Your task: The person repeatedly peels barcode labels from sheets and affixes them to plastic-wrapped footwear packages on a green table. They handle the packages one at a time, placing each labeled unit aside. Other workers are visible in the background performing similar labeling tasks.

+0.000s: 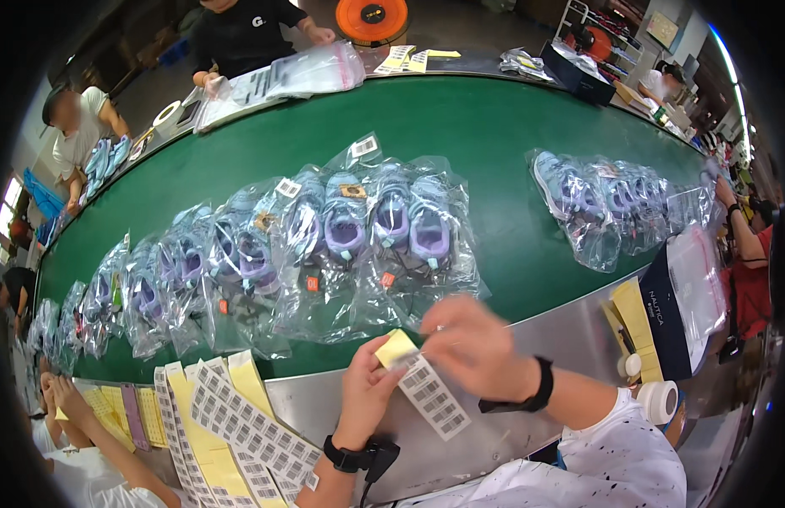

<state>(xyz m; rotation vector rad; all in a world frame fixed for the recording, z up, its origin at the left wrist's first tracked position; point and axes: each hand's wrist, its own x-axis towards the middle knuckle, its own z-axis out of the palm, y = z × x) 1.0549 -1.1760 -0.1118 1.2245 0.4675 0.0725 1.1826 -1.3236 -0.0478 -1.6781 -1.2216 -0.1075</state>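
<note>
My left hand (367, 391) holds a strip of barcode stickers (426, 391) on yellow backing over the metal edge of the conveyor. My right hand (473, 345) pinches the top of that strip, fingers closed on a sticker. Just beyond my hands, a row of bagged light-blue and purple shoes (341, 233) lies overlapping on the green belt (477, 127). More sheets of barcode stickers (240, 423) lie fanned on the metal ledge to the left of my left wrist.
A second cluster of bagged shoes (608, 203) lies at the right of the belt. Other people stand across the belt and at both sides. A dark blue box (663, 317) and tape rolls (659, 398) sit at my right. A co-worker's hands (58, 398) are at lower left.
</note>
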